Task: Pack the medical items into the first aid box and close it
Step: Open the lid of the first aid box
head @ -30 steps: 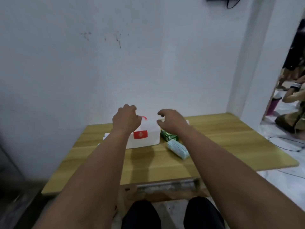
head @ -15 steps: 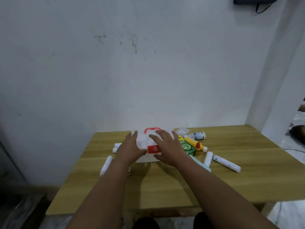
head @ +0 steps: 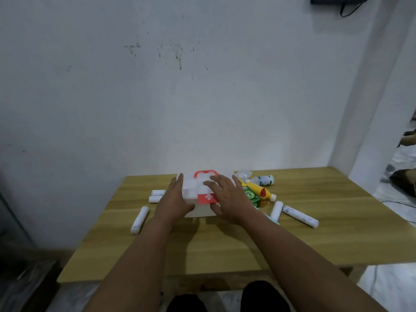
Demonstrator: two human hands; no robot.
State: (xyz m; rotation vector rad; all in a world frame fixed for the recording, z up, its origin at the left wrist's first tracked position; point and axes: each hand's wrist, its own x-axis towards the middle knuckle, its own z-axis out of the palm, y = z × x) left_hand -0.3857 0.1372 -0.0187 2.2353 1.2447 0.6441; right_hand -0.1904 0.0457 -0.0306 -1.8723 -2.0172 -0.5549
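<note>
Squarely between both hands, first aid box [head: 198,199], left hand [head: 174,202] and right hand [head: 227,199] spread flat against it

Your hands have flattened onto the box

A second ago both fists curled behind it; now your left hand [head: 174,202] cups the box [head: 198,194] side, your right hand [head: 227,199] lies spread on its lid.

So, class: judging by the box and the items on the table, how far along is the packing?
Nothing looks packed. The first aid box sits shut, with the left hand and right hand flat on its lid, probably about to open it. Left to pack: white rolls, green carton, yellow bottle and white tubes on the table. Then close it.
</note>
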